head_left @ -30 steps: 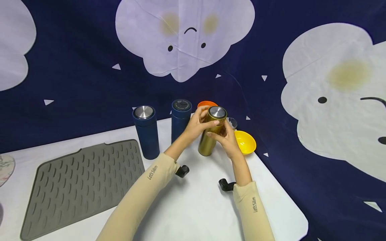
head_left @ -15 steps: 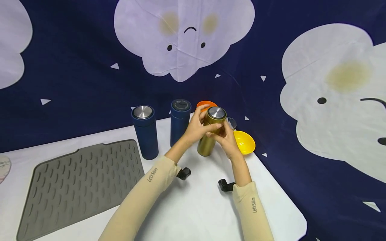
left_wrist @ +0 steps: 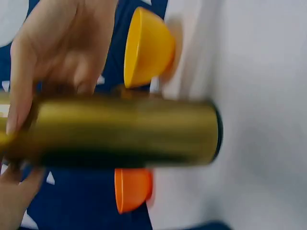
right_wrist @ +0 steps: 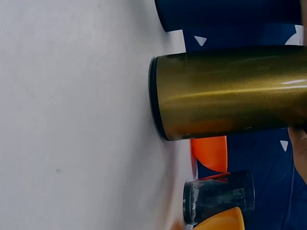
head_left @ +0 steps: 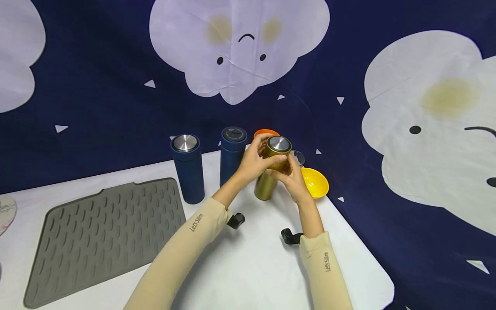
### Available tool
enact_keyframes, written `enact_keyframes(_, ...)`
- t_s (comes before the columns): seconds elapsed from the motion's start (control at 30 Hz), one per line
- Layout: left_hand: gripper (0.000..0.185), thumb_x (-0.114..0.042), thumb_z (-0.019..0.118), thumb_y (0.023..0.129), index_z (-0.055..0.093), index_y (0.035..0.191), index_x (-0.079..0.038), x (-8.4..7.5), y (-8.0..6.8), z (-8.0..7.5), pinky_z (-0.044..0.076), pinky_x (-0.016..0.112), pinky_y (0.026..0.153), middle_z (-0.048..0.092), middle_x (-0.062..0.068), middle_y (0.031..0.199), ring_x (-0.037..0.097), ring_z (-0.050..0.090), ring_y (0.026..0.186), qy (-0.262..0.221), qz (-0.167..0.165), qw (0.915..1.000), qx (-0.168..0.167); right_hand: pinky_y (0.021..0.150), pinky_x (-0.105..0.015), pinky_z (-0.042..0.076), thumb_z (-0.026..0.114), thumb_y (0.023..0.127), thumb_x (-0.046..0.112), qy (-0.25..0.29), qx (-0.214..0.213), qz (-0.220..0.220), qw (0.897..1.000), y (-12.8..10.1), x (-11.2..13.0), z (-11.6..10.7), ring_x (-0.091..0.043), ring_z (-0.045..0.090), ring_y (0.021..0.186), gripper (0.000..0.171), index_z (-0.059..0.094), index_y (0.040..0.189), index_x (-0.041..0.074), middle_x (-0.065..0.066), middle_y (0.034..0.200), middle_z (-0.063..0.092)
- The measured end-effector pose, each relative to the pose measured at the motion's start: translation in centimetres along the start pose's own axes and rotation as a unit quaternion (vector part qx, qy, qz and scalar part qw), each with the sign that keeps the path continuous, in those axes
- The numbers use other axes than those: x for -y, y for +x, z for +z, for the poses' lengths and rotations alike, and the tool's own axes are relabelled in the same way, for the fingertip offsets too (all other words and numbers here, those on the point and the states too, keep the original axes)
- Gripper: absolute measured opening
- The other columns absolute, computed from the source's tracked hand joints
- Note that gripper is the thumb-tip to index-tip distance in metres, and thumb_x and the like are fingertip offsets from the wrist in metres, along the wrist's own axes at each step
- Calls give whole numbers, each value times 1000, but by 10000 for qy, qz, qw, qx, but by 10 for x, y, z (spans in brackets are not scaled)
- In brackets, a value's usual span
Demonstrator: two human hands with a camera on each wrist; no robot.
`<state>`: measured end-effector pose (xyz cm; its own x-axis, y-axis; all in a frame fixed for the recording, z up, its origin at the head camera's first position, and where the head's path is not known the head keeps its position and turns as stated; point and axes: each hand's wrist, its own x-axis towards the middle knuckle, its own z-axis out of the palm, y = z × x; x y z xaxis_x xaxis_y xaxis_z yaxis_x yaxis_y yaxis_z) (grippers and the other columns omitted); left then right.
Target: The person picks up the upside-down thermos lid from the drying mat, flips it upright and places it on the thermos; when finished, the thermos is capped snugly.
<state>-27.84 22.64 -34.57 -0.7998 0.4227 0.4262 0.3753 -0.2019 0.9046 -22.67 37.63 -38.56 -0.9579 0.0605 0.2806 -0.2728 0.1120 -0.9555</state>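
A gold thermos flask [head_left: 266,183] with a steel-topped lid [head_left: 279,143] stands upright between my hands. My left hand [head_left: 252,163] grips it around the lid and neck, thumb across the near side. Just below, on the other side, my right hand [head_left: 293,183] holds the upper body, its thumb in front. In the left wrist view the gold flask [left_wrist: 129,132] is blurred, with the right hand's fingers [left_wrist: 21,91] at its top. The right wrist view shows its dark base [right_wrist: 156,98] at or close to the table; whether they touch I cannot tell.
Two navy flasks [head_left: 188,176] [head_left: 232,157] stand left of the gold one. An orange bowl [head_left: 266,132], a clear glass [head_left: 298,158] and a yellow bowl [head_left: 315,183] are behind and right. A grey ridged mat [head_left: 112,237] lies on the left of the white table [head_left: 248,271].
The left thumb has shifted slightly to the right across the flask's neck. Both hands keep their hold, and the flask stays in about the same place.
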Motion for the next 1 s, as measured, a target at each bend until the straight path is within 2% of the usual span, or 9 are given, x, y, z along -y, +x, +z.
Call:
enact_keyframes(0.07,64,-8,76,86,43,142,-6,-2,1,-8,45,39,106,57,14,135,28,57,122,-83,-275,9985,473,99,-25,45,69,84,-6,57,73,-66,9999,1,-1,0,-18,54,117,69,44,145,13,-2,129,56)
enact_keyframes(0.13,70,-17,78,85,41,144,-9,-5,-1,-10,47,40,104,57,12,135,28,57,120,370,-427,9973,477,98,-25,46,66,85,-8,200,169,-83,9996,4,-3,4,-16,56,116,66,44,144,12,0,127,57)
enact_keyframes(0.27,75,-35,85,77,48,137,-11,-6,-4,-4,52,35,93,64,8,124,25,63,110,1609,-478,9850,-408,93,-22,47,62,84,-12,317,207,7,9993,9,-6,13,-12,58,107,61,44,140,4,6,118,60)
enact_keyframes(0.37,64,-35,85,77,56,130,-11,-1,0,-11,55,30,86,68,7,117,22,66,103,1687,-358,9825,-706,92,-21,47,65,82,-11,180,296,34,9994,16,-6,17,-13,56,107,61,45,138,1,5,118,59)
enact_keyframes(0.47,59,-31,84,79,59,129,-13,3,6,-24,55,29,86,69,4,117,18,66,101,1361,-323,9894,-384,95,-23,48,69,82,-7,104,511,-45,9986,24,-7,16,-17,56,113,65,45,141,6,2,123,58)
enact_keyframes(0.6,63,-27,79,85,51,140,-15,1,9,-27,49,38,99,64,5,128,21,60,114,1053,-601,9926,81,95,-22,48,68,85,-7,89,600,-13,9982,31,-10,7,-17,55,115,64,46,142,13,2,125,58)
enact_keyframes(0.8,89,-33,76,86,25,158,-18,-17,-10,-24,32,53,116,37,8,158,28,36,145,1541,-1157,9796,579,94,-19,47,65,85,-8,39,454,227,9987,39,-16,-11,-12,55,113,64,46,140,19,5,122,57)
enact_keyframes(0.9,89,-38,74,87,24,158,-20,-31,-24,-33,30,56,116,29,7,162,29,31,148,1696,-1373,9734,695,95,-19,47,71,84,-4,-11,398,399,9984,42,-16,-21,-13,56,114,65,47,139,21,5,122,58)
enact_keyframes(1.0,86,-38,73,88,25,158,-19,-42,-36,-46,29,52,118,27,2,163,27,29,149,1547,-1427,9735,893,95,-18,47,75,83,-2,-44,344,593,9976,41,-12,-34,-13,55,116,69,46,140,23,5,124,57)
